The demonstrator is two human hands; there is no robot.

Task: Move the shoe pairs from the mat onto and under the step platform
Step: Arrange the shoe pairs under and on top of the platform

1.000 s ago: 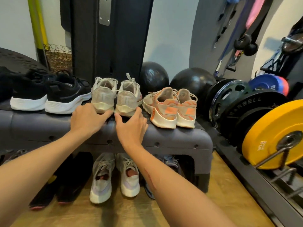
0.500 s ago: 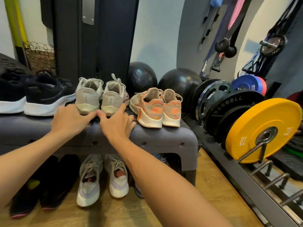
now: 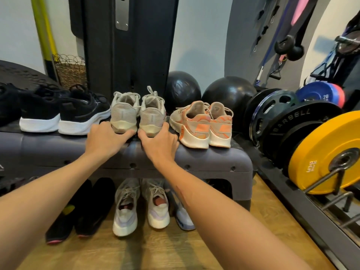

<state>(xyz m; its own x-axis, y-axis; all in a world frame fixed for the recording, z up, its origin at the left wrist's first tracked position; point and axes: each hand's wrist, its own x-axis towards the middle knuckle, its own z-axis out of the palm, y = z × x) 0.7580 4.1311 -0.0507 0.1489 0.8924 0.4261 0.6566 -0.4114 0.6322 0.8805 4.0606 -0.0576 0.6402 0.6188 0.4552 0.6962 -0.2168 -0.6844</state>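
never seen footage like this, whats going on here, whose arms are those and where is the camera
There is no machine here. The camera is worn on a person's head and looks forward and down, so the two bare arms reaching in from the bottom are that person's own.

The left hand and right hand each rest against the heel of one shoe of the pale grey pair, which stands on a grey step platform. Neither shoe is lifted.

Also on top: a black pair to the left and a peach and orange pair to the right. More shoes are tucked underneath on the wooden floor, including a white pair. Weight plates stand on a rack to the right.
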